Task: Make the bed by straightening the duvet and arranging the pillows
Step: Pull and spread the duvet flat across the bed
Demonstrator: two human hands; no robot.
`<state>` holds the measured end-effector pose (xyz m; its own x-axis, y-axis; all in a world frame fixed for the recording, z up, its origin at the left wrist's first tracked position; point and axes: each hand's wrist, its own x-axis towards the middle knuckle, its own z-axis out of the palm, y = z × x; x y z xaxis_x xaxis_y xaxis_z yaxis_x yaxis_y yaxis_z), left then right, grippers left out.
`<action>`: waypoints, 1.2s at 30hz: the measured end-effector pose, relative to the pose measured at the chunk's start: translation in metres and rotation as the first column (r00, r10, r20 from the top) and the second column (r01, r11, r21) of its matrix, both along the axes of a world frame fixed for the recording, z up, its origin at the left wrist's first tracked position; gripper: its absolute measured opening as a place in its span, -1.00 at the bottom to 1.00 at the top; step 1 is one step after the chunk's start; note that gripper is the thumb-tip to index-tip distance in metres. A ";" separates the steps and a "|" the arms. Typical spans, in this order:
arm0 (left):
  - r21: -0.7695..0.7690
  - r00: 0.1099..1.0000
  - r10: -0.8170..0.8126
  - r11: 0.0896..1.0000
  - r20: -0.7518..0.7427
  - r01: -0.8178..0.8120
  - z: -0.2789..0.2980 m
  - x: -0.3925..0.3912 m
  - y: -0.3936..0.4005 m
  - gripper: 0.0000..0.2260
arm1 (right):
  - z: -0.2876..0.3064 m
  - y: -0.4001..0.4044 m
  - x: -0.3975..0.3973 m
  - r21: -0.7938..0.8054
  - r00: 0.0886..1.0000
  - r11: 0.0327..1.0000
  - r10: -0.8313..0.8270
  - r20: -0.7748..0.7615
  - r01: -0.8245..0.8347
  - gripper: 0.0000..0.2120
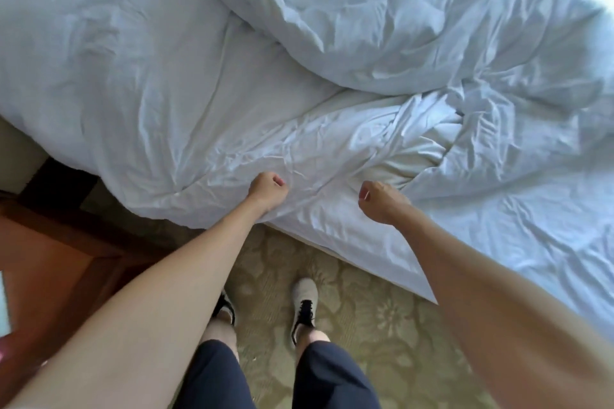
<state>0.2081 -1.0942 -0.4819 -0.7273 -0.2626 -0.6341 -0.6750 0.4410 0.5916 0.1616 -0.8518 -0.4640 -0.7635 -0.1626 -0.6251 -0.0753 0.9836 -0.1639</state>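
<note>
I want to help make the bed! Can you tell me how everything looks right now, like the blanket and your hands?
duvet: rumpled and bunched up, not straightened yet.
sheet: uncovered on the left side, wrinkled.
left hand: curled, gripping the duvet's edge.
right hand: curled, gripping the duvet's edge.
shoes: on the carpet, beside the bed.

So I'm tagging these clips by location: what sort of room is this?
A bedroom, possibly a hotel room. A bed with a rumpled white duvet fills the view, patterned beige carpet covers the floor, and reddish-brown wooden furniture stands beside the bed. Both hands grip the duvet's near edge.
</note>
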 end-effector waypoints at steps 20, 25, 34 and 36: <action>-0.153 0.903 -0.412 0.907 -0.119 0.393 -0.007 -0.120 0.212 -0.24 | -0.009 0.190 -0.080 0.156 0.971 0.982 0.136 -0.199 -0.105 -0.41; -0.337 0.956 -0.292 0.897 0.030 0.285 -0.034 -0.166 0.261 -0.06 | -0.033 0.228 -0.137 0.379 0.817 0.776 0.571 -0.079 -0.505 -0.34; -0.203 0.950 -0.264 0.952 -0.168 0.229 -0.048 -0.162 0.337 -0.63 | -0.049 0.296 -0.157 0.144 0.691 0.754 0.649 -0.318 -0.641 -0.69; -0.061 0.957 -0.188 0.982 -0.222 0.179 -0.044 -0.144 0.352 -0.68 | -0.051 0.311 -0.155 0.012 0.670 0.772 0.559 -0.489 -0.636 -0.69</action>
